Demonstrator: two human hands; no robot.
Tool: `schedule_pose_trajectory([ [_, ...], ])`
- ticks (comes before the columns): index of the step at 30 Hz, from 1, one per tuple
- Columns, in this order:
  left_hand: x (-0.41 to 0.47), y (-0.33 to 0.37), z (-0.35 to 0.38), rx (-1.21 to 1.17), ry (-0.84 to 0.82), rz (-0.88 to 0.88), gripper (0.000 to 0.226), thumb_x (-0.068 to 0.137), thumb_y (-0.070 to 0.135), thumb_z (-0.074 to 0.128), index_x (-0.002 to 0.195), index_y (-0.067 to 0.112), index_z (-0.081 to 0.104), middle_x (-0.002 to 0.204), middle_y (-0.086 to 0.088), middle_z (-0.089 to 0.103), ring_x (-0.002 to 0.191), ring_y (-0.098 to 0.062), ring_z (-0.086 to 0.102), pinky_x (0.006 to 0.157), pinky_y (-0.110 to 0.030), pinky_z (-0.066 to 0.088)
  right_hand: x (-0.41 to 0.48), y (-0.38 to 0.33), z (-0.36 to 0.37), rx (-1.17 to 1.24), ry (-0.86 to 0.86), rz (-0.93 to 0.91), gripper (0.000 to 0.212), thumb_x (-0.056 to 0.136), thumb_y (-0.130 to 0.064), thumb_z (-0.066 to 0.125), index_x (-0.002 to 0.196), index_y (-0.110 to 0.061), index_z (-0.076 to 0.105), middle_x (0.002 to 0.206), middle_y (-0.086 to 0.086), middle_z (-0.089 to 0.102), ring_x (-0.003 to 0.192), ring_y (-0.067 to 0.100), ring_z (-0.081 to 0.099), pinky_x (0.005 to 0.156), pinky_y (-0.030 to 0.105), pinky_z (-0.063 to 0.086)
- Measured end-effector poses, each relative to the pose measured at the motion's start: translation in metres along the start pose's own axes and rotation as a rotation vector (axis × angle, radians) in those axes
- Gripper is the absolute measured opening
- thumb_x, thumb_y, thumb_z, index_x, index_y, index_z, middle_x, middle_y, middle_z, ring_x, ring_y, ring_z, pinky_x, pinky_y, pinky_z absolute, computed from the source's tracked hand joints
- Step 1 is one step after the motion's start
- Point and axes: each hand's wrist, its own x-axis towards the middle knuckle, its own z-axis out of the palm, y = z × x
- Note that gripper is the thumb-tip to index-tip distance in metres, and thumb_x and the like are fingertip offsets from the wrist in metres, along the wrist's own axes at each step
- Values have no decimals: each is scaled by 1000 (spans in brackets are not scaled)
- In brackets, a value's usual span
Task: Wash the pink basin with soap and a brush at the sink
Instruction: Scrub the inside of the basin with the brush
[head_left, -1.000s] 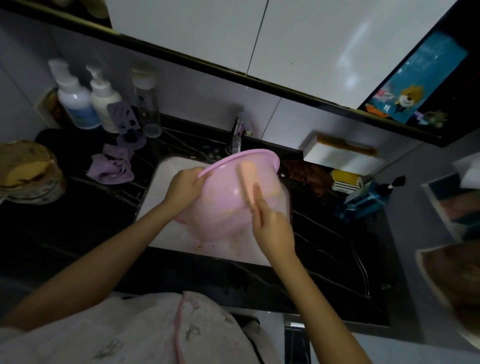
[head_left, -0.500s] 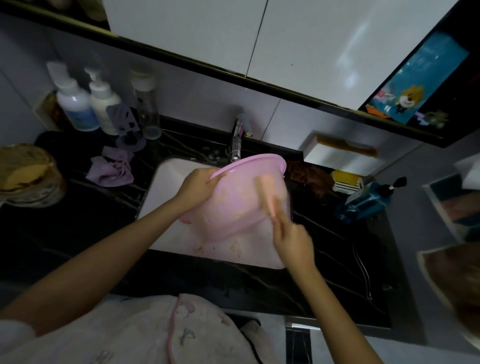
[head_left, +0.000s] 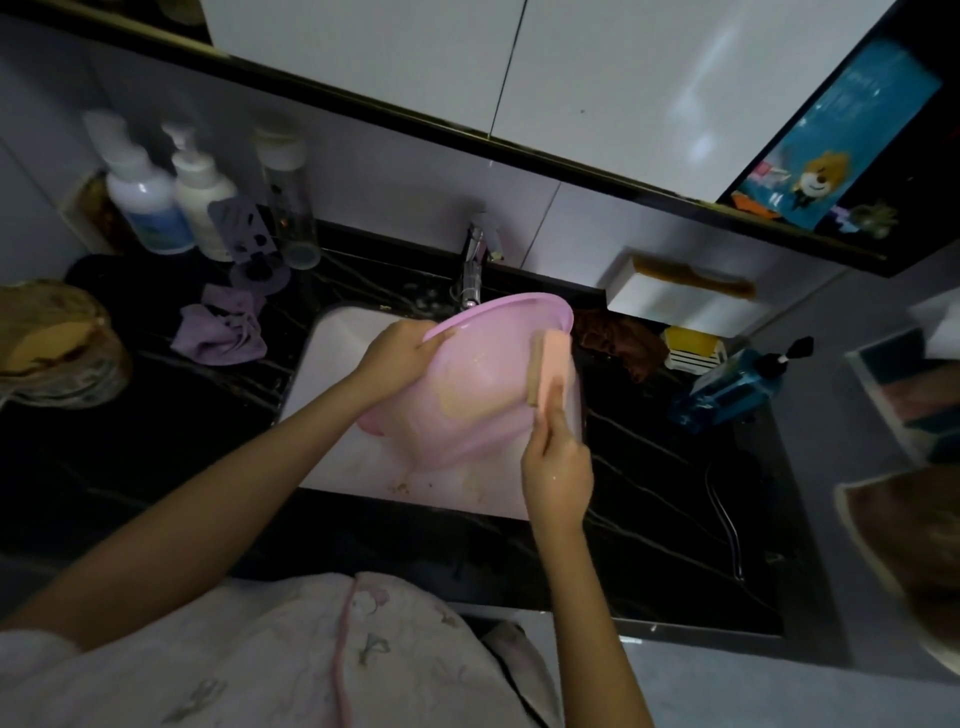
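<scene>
Head view, looking down at a white sink (head_left: 332, 374) set into a dark veined counter (head_left: 156, 426).

The pink basin (head_left: 483, 384) is held above the sink, tilted on its side. Its rim points toward the faucet (head_left: 472, 270) at the counter's back edge, and its outer wall faces the camera.

The left hand (head_left: 400, 353) grips the left part of the rim, fingers curled over the edge. The right hand (head_left: 558, 467) clasps the lower end of the brush (head_left: 548, 364), with one finger laid along it. The brush lies against the outer wall of the basin, close to the right side of the rim. The two hands are apart, one on each side of the basin. Pale smears show on the basin wall, and specks lie on the sink floor near its front edge.

At the back left corner of the counter stand two pump bottles (head_left: 145, 202) (head_left: 200, 202) and a clear bottle (head_left: 288, 208). A purple cloth (head_left: 218, 335) lies crumpled between them and the sink. Right of the sink, near the back edge, lie a brown cloth (head_left: 618, 338) and a blue pump bottle (head_left: 727, 389), the latter on its side. A white wall holder (head_left: 675, 296) hangs above them.
</scene>
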Motion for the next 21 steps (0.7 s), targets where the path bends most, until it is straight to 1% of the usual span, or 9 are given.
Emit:
schedule_pose_trajectory([
  [2, 0, -3, -2, -5, 12, -7, 40, 97, 38, 46, 64, 16, 53, 69, -6, 59, 68, -25, 54, 66, -35, 41, -1, -3, 10, 97, 23, 133, 49, 100, -31, 36, 146, -32, 21, 52, 9, 51, 45, 25, 50, 44, 32, 38],
  [7, 8, -8, -15, -29, 50, 7, 46, 97, 37, 46, 54, 21, 39, 56, 2, 46, 59, -18, 43, 59, -32, 32, -62, -6, 26, 35, -153, -258, 53, 94, -29, 37, 146, -24, 31, 44, 3, 50, 34, 18, 44, 39, 24, 29],
  [8, 10, -8, -14, -28, 43, 10, 47, 97, 38, 46, 54, 22, 38, 55, 3, 45, 58, -17, 42, 59, -31, 31, -53, -1, 24, 18, -108, -231, 52, 93, -28, 37, 145, -23, 35, 44, 5, 51, 35, 20, 46, 39, 25, 31],
  [10, 12, -7, -12, -29, 35, 15, 48, 95, 43, 46, 53, 22, 37, 54, 4, 44, 57, -17, 41, 60, -31, 32, -22, -2, 18, 138, 17, 34, 45, 98, -26, 35, 143, -25, 40, 56, 3, 57, 46, 15, 55, 46, 27, 39],
  [12, 12, -5, -10, -26, 38, 17, 47, 90, 49, 43, 52, 22, 38, 54, 4, 45, 58, -20, 43, 60, -32, 33, 8, -12, 12, 423, 13, 266, 42, 103, -26, 34, 145, -27, 36, 73, -16, 55, 67, -6, 57, 59, 12, 40],
  [14, 15, -3, -9, -13, 39, 15, 47, 91, 49, 44, 52, 23, 41, 56, 3, 47, 61, -22, 46, 60, -32, 34, 14, -27, 10, 551, -56, 428, 47, 104, -25, 30, 150, -27, 23, 88, -17, 50, 83, -6, 55, 67, 8, 36],
  [16, 16, -5, -10, -10, 43, -1, 46, 95, 44, 46, 54, 23, 43, 58, 2, 49, 63, -22, 48, 61, -32, 35, 2, -44, 12, 591, -143, 457, 52, 104, -24, 28, 151, -30, 7, 96, -9, 51, 79, -1, 51, 72, 16, 37],
  [19, 18, -8, -13, -17, 65, -6, 45, 95, 43, 46, 54, 25, 42, 58, 6, 48, 63, -20, 47, 61, -32, 35, -13, -55, 23, 556, -189, 369, 61, 103, -22, 30, 150, -32, -8, 77, -10, 52, 67, 1, 50, 60, 14, 40],
  [21, 16, -6, -11, -18, 52, -6, 45, 93, 45, 45, 53, 25, 41, 56, 7, 46, 61, -19, 45, 61, -32, 35, 3, -45, 32, 580, -161, 514, 57, 102, -20, 32, 152, -27, 5, 74, -3, 53, 66, 10, 55, 59, 19, 46],
])
